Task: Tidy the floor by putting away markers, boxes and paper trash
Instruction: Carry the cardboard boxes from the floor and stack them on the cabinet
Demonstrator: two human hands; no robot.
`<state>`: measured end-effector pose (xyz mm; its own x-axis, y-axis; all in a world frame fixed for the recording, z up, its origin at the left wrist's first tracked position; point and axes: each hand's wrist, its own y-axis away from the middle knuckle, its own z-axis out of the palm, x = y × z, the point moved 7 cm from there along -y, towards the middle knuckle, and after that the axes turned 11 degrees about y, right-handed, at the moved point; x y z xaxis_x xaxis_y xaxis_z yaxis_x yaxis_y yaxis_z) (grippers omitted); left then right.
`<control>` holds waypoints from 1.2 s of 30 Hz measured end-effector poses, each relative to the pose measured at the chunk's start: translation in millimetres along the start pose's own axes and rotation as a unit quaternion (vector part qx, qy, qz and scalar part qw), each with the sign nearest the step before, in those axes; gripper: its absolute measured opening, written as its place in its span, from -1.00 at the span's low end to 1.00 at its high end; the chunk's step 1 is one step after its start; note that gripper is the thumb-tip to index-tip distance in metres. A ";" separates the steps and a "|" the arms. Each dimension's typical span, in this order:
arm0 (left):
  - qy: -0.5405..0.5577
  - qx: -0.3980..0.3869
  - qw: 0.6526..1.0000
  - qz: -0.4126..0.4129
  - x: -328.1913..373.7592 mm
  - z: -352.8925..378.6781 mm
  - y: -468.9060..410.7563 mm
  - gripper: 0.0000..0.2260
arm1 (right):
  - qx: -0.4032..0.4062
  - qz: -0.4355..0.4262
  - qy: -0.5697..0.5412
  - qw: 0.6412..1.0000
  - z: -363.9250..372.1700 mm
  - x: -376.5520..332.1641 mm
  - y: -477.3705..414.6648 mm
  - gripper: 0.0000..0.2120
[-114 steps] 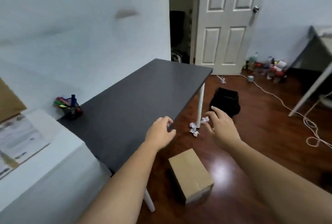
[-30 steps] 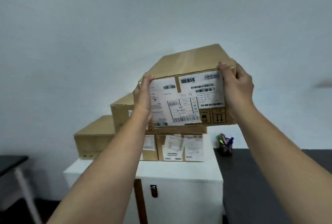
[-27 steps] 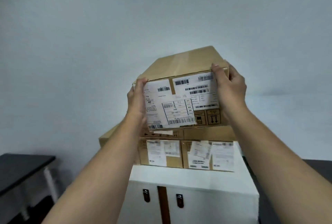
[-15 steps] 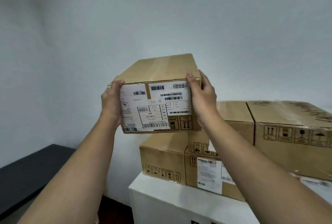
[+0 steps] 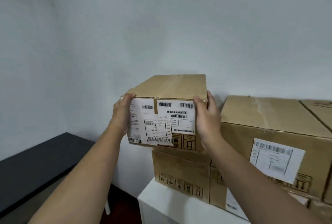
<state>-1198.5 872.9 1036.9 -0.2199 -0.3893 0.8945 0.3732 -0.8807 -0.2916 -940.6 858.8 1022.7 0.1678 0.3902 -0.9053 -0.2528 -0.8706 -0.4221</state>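
While the cardboard box (image 5: 167, 121) is held between both hands, I note that it sits directly above a lower box (image 5: 179, 169) on the white cabinet (image 5: 161, 204), just beside a larger box (image 5: 269, 126). Whether its base already touches the lower box I cannot tell.

Left hand (image 5: 122, 114): palm against the left side, thumb hooked over the top front edge, fingers hidden behind the carton.

Right hand (image 5: 206, 121): thumb on the upper corner of the label, fingers laid close together along the right side.

Assessment: this is a sealed, taped, square-edged carton, likely stiff enough to take side pressure without buckling. I judge the weight moderate, given the raised two-handed carry; the contents are unknown. The printed arrows appear to point down, so it may be upside down. The paper label looks smoother than the bare board. Grip is best kept on the opposite side walls near the upper corners, or under the base.
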 end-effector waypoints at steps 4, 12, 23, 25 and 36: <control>0.013 -0.038 0.998 -0.057 -59.1 3.2 -30.2 -0.69 | 0.038 0.001 0.112 0.993 11.4 28.8 -4.5 -0.36; -0.015 -0.078 0.993 -0.090 -135.9 13.6 -61.8 -0.74 | 0.123 -0.162 0.429 0.880 13.7 30.7 19.9 -0.68; -0.010 -0.085 0.996 -0.020 -154.8 31.8 -74.2 -0.62 | 0.285 -0.106 0.591 0.747 -39.9 55.6 4.5 -0.62; -0.010 -0.079 0.997 -0.009 -153.4 32.8 -71.1 -0.63 | 0.294 -0.131 0.570 0.756 -39.2 52.4 6.5 -0.60; -0.126 -0.083 0.984 0.098 -131.0 33.3 -65.2 -0.58 | 0.239 -0.127 0.658 0.703 -32.7 57.4 1.5 -0.61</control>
<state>-1164.0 990.3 950.0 0.0788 -0.4951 0.8653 0.2298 -0.8356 -0.4990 -900.2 870.1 971.6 0.9217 -0.3741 -0.1027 -0.2935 -0.4993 -0.8152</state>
